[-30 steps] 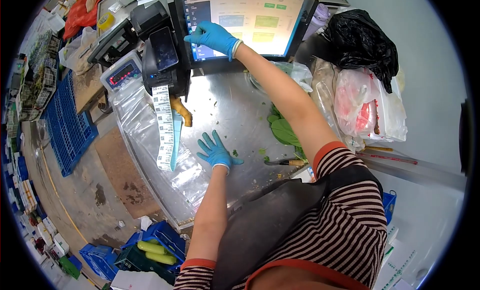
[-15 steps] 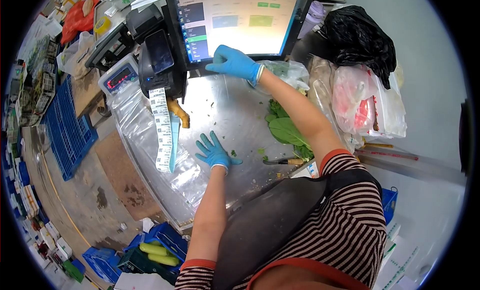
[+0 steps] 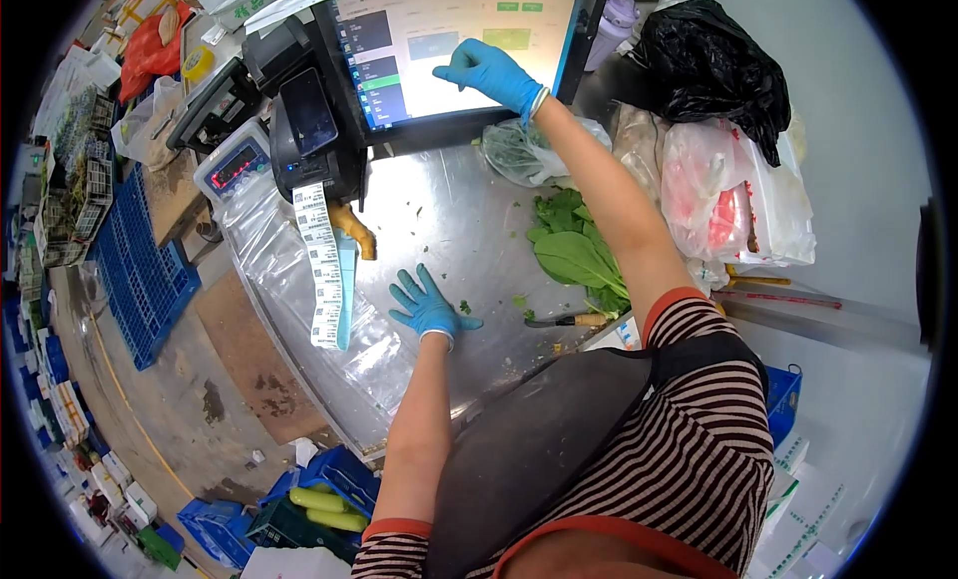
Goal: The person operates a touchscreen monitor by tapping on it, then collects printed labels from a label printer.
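Observation:
My left hand (image 3: pixel 428 306), in a blue glove, lies flat on the metal table (image 3: pixel 439 200) with its fingers spread, holding nothing. In front of the lit monitor (image 3: pixel 429 90) is my right hand (image 3: pixel 491 75), also gloved, its fingers curled and nothing visible in them. A printer (image 3: pixel 317 150) left of the monitor has a long strip of labels (image 3: pixel 321 270) hanging from it, beside a brown root (image 3: pixel 353 230). Leafy greens (image 3: pixel 577 252) lie under my right forearm, with a dark-bladed knife (image 3: pixel 567 321) just below them.
Right of the monitor are a black plastic bag (image 3: pixel 711 65) and white and red bags (image 3: pixel 709 190). A scale display (image 3: pixel 239 167) stands at the table's left edge. Crates with pale green vegetables (image 3: pixel 329 509) sit at the lower left.
My right hand has moved from the screen's left part down to its lower edge, then up and right in front of the screen. My left hand has stayed on the table.

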Motion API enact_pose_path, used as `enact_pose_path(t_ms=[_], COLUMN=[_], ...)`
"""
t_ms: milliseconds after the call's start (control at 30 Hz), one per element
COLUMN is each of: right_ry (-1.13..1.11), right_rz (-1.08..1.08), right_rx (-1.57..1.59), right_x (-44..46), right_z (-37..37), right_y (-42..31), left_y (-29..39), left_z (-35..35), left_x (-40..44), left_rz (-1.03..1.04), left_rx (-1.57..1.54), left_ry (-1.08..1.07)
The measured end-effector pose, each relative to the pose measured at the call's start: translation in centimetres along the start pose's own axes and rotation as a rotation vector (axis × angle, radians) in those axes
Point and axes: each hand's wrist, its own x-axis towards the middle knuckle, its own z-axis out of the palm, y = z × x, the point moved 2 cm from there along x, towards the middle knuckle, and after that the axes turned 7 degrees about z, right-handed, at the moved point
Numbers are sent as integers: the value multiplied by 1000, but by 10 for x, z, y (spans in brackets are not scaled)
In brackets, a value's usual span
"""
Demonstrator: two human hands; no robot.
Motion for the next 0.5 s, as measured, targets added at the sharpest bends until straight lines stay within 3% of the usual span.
enact_pose_path(t_ms=[333, 500], right_ry=[-38, -186], right_rz=[-9, 202], right_rx=[48, 141], right_x=[-26, -50], right_z=[11, 30], right_y=[4, 20], left_y=[2, -1], left_z=[-5, 0], left_x=[-5, -1], left_rz=[0, 17], left_rx=[0, -16], left_ry=[4, 6])
